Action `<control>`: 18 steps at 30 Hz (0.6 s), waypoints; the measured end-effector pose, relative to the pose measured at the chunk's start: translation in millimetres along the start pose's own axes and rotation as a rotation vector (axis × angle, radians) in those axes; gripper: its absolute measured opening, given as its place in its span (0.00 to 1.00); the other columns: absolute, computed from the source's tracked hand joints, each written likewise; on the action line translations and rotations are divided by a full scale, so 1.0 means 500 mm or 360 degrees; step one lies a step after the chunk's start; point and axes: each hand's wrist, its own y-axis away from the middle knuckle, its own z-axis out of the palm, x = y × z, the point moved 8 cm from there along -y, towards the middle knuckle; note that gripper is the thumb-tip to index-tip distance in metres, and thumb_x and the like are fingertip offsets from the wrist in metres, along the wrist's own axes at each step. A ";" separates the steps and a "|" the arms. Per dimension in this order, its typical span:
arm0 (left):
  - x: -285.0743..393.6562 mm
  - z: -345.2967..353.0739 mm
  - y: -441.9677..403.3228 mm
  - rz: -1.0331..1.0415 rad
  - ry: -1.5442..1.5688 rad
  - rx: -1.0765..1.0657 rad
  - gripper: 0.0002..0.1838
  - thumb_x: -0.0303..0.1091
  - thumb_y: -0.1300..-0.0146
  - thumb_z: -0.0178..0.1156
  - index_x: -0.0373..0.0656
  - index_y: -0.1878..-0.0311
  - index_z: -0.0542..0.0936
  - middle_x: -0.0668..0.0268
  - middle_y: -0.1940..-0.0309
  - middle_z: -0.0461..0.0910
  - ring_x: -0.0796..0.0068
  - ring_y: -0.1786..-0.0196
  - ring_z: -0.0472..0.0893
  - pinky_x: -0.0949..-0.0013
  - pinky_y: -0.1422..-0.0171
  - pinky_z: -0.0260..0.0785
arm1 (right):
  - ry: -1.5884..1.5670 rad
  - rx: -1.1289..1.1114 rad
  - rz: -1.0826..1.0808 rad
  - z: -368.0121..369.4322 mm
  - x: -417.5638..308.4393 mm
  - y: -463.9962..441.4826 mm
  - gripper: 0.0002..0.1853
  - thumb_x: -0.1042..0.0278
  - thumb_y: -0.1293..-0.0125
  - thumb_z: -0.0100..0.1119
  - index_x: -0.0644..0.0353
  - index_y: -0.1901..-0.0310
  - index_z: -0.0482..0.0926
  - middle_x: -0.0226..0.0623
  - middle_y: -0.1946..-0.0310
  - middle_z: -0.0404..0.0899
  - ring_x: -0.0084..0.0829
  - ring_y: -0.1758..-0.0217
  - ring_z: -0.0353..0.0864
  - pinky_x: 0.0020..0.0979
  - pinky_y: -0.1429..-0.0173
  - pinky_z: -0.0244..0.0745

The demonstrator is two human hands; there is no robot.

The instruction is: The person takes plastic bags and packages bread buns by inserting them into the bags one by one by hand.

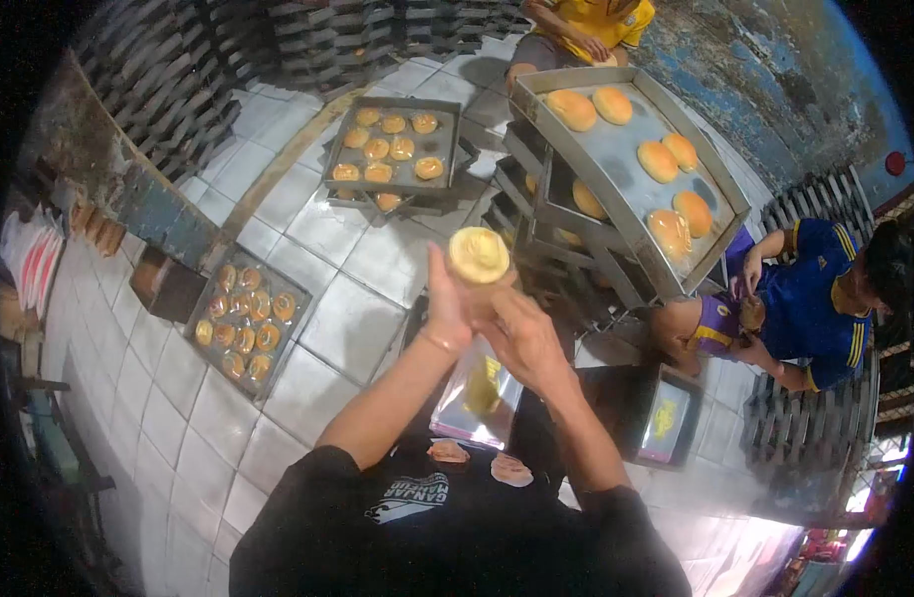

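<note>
Left hand (445,303) grasping round bun (479,255) — right hand (524,340) curled just beneath, grip unclear.

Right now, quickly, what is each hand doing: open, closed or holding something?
Left hand: holding up the round bun.
Right hand: curled close below the bun; whether it grips anything cannot be told.

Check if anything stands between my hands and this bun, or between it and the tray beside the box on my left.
Nothing visible separates the bun from your left hand and right hand, though whether it is wrapped I can't tell. Toward the tray, only floor tiles show beyond your left hand.
</note>
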 end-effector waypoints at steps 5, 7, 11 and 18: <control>0.009 -0.027 -0.044 -0.0060 -0.0173 -0.0038 0.37 0.66 0.19 0.35 0.43 0.33 0.75 0.57 0.38 0.81 0.56 0.35 0.80 0.48 0.29 0.73 | -0.0808 -0.0697 0.0158 0.083 -0.009 0.067 0.04 0.76 0.31 0.66 0.62 0.59 0.80 0.39 0.57 0.84 0.37 0.55 0.84 0.37 0.50 0.79; 0.053 -0.044 -0.040 0.0095 -0.0003 -0.0069 0.36 0.63 0.18 0.34 0.41 0.30 0.73 0.54 0.34 0.79 0.51 0.31 0.78 0.43 0.24 0.70 | -0.1507 -0.1122 0.0072 0.090 -0.068 0.119 0.05 0.74 0.29 0.66 0.63 0.58 0.79 0.37 0.59 0.84 0.32 0.57 0.84 0.35 0.53 0.79; 0.072 -0.059 0.024 0.0038 -0.0016 -0.0015 0.34 0.62 0.18 0.37 0.43 0.30 0.74 0.56 0.34 0.79 0.55 0.32 0.78 0.43 0.28 0.72 | -0.0329 0.0008 0.0314 0.004 0.055 0.079 0.10 0.71 0.34 0.72 0.61 0.54 0.83 0.40 0.54 0.84 0.35 0.55 0.86 0.34 0.52 0.82; 0.048 -0.095 0.052 0.0021 -0.0860 0.0012 0.23 0.47 0.17 0.48 0.40 0.33 0.77 0.60 0.38 0.82 0.67 0.40 0.83 0.62 0.34 0.77 | 0.0081 0.0292 0.0263 -0.006 0.087 0.064 0.11 0.67 0.29 0.67 0.60 0.49 0.84 0.49 0.59 0.85 0.46 0.59 0.88 0.38 0.53 0.83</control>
